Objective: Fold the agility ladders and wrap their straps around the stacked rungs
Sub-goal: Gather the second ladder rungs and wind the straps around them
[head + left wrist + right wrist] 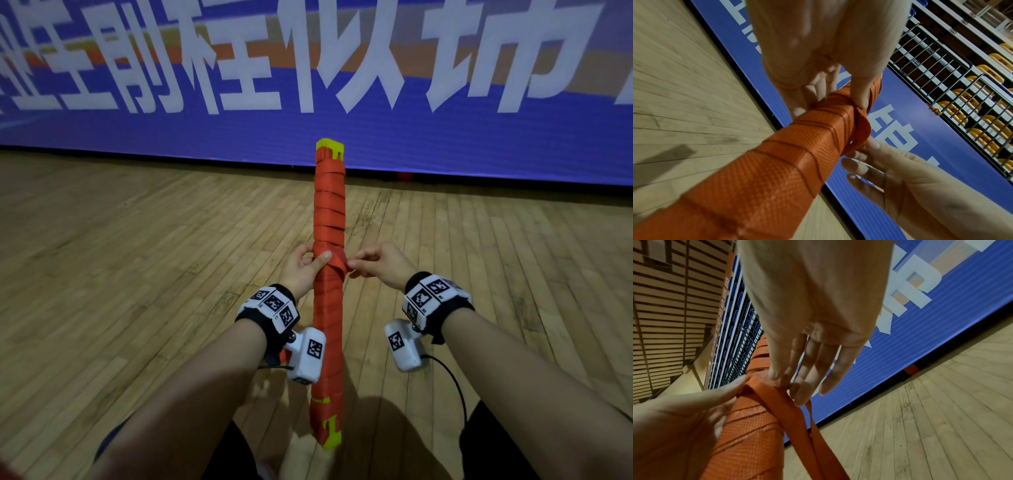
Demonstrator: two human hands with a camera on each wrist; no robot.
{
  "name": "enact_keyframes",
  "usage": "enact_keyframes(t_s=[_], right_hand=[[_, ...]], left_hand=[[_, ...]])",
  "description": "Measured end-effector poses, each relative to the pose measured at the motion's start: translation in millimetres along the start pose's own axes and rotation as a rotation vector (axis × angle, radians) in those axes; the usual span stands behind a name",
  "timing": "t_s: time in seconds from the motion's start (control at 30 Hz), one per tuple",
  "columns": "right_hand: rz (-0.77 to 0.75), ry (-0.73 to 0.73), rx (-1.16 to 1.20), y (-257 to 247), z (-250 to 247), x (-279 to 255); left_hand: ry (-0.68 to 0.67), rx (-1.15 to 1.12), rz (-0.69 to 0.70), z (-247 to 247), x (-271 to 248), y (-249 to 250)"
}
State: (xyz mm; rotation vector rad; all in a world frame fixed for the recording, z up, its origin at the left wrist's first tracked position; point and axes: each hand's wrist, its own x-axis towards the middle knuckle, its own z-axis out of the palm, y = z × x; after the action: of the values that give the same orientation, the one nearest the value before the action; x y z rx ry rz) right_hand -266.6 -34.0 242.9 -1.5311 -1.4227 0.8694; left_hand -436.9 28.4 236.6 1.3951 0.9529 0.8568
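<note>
A long bundle of stacked yellow rungs (329, 146) wound in orange strap (329, 212) is held lengthwise above the wooden floor, pointing away from me. My left hand (308, 265) grips the bundle (789, 155) at its middle, thumb lying across the top of a strap crossing. My right hand (363, 263) pinches the loose strap end (785, 395) between thumb and forefinger at the bundle's right side; the other fingers are stretched out. In the right wrist view the loose strap (805, 443) hangs down from the pinch as two lengths.
A wooden plank floor (137, 274) lies below. A blue banner with large white characters (308, 85) runs along the far wall. Railings and yellow seats (962, 105) show behind it. My knees (496, 445) sit at the bottom edge.
</note>
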Motion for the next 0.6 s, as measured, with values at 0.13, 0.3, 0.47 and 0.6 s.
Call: enact_keyframes(t_s=[0.13, 0.3, 0.47, 0.6], right_hand=[[0.052, -0.075, -0.013, 2.2, -0.2, -0.7], [0.068, -0.102, 0.133, 0.8, 3.8, 1.3], [0.041, -0.104, 0.176, -2.7, 3.1, 0.1], [0.044, -0.077, 0.158, -1.4, 7.2, 1.6]], left_hand=[[-0.050, -0.043, 0.000, -0.9, -5.5, 5.4], [-0.053, -0.069, 0.009, -1.4, -7.5, 9.2], [-0.052, -0.090, 0.014, -3.2, -8.5, 9.7], [-0.047, -0.095, 0.019, -2.2, -9.0, 10.6]])
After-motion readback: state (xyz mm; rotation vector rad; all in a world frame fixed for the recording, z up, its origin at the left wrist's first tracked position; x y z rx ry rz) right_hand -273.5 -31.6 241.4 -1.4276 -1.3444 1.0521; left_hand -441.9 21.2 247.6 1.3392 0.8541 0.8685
